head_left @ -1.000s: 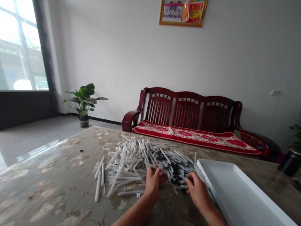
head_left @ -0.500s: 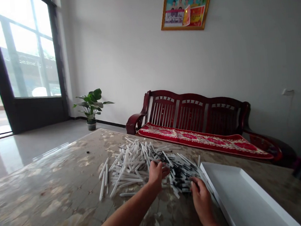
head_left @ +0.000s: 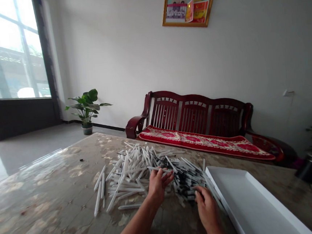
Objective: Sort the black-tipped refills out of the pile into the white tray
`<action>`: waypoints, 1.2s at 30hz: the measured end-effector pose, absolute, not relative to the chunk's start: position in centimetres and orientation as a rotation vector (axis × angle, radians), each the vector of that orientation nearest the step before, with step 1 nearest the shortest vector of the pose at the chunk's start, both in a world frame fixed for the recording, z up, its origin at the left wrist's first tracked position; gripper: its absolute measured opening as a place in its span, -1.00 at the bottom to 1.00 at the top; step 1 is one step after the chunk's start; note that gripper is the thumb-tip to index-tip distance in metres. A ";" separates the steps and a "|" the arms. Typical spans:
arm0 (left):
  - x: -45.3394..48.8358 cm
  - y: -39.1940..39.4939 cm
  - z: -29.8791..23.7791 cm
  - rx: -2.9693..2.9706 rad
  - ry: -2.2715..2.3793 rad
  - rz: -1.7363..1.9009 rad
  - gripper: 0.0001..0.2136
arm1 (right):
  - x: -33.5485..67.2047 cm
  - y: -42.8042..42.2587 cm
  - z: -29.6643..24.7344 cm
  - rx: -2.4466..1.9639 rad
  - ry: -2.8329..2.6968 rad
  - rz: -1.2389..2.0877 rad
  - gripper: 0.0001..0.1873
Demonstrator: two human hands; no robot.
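Left hand [head_left: 157, 188], fingers spread apart, presses a heap of slim white plastic tubes [head_left: 130, 174]; right hand [head_left: 207, 209], curled, touches their black-tipped end beside a smooth white tray [head_left: 248, 203]

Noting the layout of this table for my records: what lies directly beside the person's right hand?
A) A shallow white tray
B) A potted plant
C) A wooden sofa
A. The shallow white tray lies on the tabletop directly beside the right hand.
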State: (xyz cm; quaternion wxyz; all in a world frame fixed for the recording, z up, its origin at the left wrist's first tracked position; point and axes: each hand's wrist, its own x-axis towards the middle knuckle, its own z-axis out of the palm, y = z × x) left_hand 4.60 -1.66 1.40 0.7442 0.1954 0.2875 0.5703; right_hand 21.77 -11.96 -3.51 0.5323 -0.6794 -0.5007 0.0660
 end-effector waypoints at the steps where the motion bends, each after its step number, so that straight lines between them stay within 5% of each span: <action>1: 4.5 -1.7 1.3 0.431 0.630 1.246 -0.78 | 21.8 -12.0 -3.5 -1.622 -1.189 0.161 -0.68; 27: 4.5 -2.5 0.3 0.677 0.695 1.264 -0.59 | 22.0 -12.7 -2.5 -1.469 -1.380 -0.198 -0.71; 36: 5.5 -4.6 0.7 0.628 0.577 0.958 -0.52 | 18.9 -11.0 1.4 -1.452 -1.064 0.656 -0.63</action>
